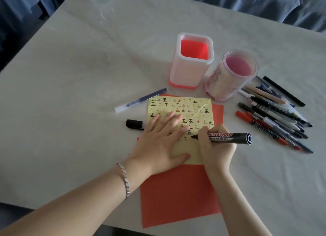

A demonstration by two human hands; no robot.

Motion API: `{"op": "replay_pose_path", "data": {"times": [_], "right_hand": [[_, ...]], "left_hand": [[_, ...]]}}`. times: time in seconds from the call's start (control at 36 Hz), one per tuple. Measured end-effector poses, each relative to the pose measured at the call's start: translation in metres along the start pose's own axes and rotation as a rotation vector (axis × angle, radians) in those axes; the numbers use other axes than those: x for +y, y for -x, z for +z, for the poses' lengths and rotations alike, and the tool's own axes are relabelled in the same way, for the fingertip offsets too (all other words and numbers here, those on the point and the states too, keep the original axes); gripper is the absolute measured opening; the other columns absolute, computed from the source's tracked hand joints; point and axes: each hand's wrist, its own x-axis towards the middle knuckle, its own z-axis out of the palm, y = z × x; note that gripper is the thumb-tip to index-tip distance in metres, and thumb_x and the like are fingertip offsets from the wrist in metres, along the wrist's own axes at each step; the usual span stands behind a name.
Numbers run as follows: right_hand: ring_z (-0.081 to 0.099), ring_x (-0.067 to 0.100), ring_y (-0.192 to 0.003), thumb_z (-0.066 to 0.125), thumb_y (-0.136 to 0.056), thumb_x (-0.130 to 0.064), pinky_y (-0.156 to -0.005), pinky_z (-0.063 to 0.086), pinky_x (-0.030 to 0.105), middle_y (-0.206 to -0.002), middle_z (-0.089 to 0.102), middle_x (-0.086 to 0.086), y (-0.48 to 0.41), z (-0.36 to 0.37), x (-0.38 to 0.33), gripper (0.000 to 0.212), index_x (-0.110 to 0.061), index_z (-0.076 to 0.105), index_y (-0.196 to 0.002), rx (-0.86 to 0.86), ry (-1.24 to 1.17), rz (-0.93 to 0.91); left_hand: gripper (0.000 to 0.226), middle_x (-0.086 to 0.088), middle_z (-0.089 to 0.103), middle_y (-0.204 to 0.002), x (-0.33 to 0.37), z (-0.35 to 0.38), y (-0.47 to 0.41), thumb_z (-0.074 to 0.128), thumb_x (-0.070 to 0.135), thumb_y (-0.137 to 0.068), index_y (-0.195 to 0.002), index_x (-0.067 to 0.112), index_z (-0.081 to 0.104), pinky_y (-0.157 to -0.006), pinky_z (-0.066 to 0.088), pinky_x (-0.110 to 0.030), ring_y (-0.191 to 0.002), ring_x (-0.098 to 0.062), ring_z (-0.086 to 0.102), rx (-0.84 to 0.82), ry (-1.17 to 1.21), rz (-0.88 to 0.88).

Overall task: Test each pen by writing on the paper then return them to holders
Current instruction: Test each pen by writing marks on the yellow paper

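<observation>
Marker point(229, 138) lies near-horizontal in right hand point(216, 147), tip pointing left.

Whiteboard marker point(227, 138): black barrel, red lettering, uncapped; lies nearly level across the lower right of the paper, tip on the sheet.
Marker cap point(134, 124): black, on its side just left of the paper.
Yellow paper point(180, 116): square sheet, rows of small black and red characters, lying on a red sheet.
Blue pen point(141, 100): capped, clear cap, slanting at the paper's upper-left corner.
Square holder point(191, 61): white, red inside, upright, empty.
Round holder point(230, 75): clear, pinkish, upright, empty, just right of the square one.
Pen pile point(275, 112): black, red, white pens heaped right of the paper.
</observation>
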Motion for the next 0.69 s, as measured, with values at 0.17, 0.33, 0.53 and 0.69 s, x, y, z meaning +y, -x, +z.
{"op": "replay_pose_path", "data": {"times": [0.17, 0.33, 0.53, 0.69], "right_hand": [[0.039, 0.005, -0.045, 0.056, -0.070, -0.021, -0.046, 0.031, 0.012, -0.045, 0.036, -0.003, 0.0005, 0.0005, 0.0015, 0.029, -0.017, 0.035, -0.051, 0.032, 0.025, -0.015], [0.038, 0.007, -0.046, 0.056, -0.069, -0.022, -0.047, 0.031, 0.014, -0.045, 0.037, -0.003, -0.0014, 0.0009, 0.0041, 0.028, -0.014, 0.036, -0.051, 0.067, 0.012, 0.021], [0.040, 0.005, -0.046, 0.055, -0.068, -0.021, -0.047, 0.032, 0.011, -0.045, 0.038, 0.000, -0.0018, 0.0020, 0.0043, 0.025, -0.005, 0.042, -0.053, 0.058, 0.045, 0.013], [0.034, 0.008, -0.044, 0.055, -0.065, -0.016, -0.045, 0.028, 0.014, -0.043, 0.032, -0.006, -0.0010, 0.0006, 0.0056, 0.024, -0.008, 0.037, -0.050, 0.056, 0.025, 0.001]], "left_hand": [[0.066, -0.002, 0.034, -0.148, -0.0006, 0.0007, -0.0006, 0.039, 0.066, -0.076, -0.131, 0.029, 0.047, -0.111, 0.005, -0.042, -0.140, -0.017, 0.016, 0.007, 0.010, 0.000], [0.065, -0.002, 0.035, -0.148, -0.0016, 0.0019, -0.0017, 0.040, 0.065, -0.076, -0.130, 0.029, 0.045, -0.111, 0.006, -0.042, -0.140, -0.018, 0.018, 0.018, 0.014, 0.007], [0.065, -0.002, 0.035, -0.148, -0.0017, 0.0024, -0.0018, 0.041, 0.065, -0.076, -0.129, 0.029, 0.048, -0.112, 0.006, -0.042, -0.139, -0.017, 0.017, 0.023, 0.018, 0.006], [0.064, -0.001, 0.035, -0.148, -0.0022, 0.0023, -0.0025, 0.040, 0.065, -0.076, -0.129, 0.029, 0.046, -0.111, 0.006, -0.042, -0.139, -0.016, 0.015, 0.021, 0.011, 0.005]]}}
